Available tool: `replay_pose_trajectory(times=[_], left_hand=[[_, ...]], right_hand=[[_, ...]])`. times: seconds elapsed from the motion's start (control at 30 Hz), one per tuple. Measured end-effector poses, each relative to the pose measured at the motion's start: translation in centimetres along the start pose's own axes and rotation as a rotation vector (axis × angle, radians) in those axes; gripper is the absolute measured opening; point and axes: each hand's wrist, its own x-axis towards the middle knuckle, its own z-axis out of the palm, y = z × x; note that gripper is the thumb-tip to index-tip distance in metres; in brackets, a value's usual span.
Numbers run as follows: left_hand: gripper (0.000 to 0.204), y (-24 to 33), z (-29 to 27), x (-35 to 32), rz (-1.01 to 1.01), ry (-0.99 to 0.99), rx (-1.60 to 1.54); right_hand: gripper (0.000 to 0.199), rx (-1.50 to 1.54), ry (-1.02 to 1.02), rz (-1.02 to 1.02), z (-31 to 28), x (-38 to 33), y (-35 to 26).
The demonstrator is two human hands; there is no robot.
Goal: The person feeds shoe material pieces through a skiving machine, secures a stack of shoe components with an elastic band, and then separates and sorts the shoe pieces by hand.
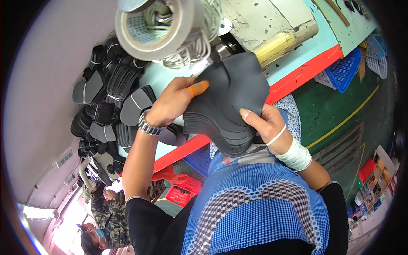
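Both my hands grip a thick stack of black, curved sheet pieces (pixel 248 87) in front of my apron, over the red edge of the workbench. My left hand (pixel 174 100), with an orange cover on one finger and a watch at the wrist, closes on the stack's left side, its thumb on top. On the right side my right hand (pixel 270 125) presses its thumb on the top piece, the other fingers underneath and mostly hidden. White string is wound round my right wrist (pixel 295 157). The layered edges of the stack fan out toward me.
Tied bundles of black pieces (pixel 121 80) are heaped at the left of the bench. A large tape roll (pixel 127 42) with white cord (pixel 187 53) stands close above my left hand. Blue baskets (pixel 344 70) sit at right, a red basket (pixel 182 191) below. A person in camouflage (pixel 112 216) is at lower left.
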Motion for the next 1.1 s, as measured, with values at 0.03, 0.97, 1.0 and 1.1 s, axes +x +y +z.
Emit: replay_pose_trajectory(times=[0.03, 0.97, 1.0, 1.1], left_hand=[[0.034, 0.2, 0.1, 0.5, -0.023, -0.017, 0.022], [0.028, 0.4, -0.3, 0.7, 0.025, -0.008, 0.037], [0.029, 0.3, -0.3, 0.9, -0.008, 0.008, 0.077], [0.028, 0.2, 0.7, -0.3, 0.035, 0.059, -0.037]], right_hand=[[0.025, 0.043, 0.031, -0.043, 0.2, 0.0, -0.1], [0.023, 0.029, 0.154, -0.122, 0.9, 0.0, 0.4], [0.023, 0.033, 0.148, -0.124, 1.1, 0.0, 0.4], [0.023, 0.061, 0.190, -0.155, 0.7, 0.0, 0.2]])
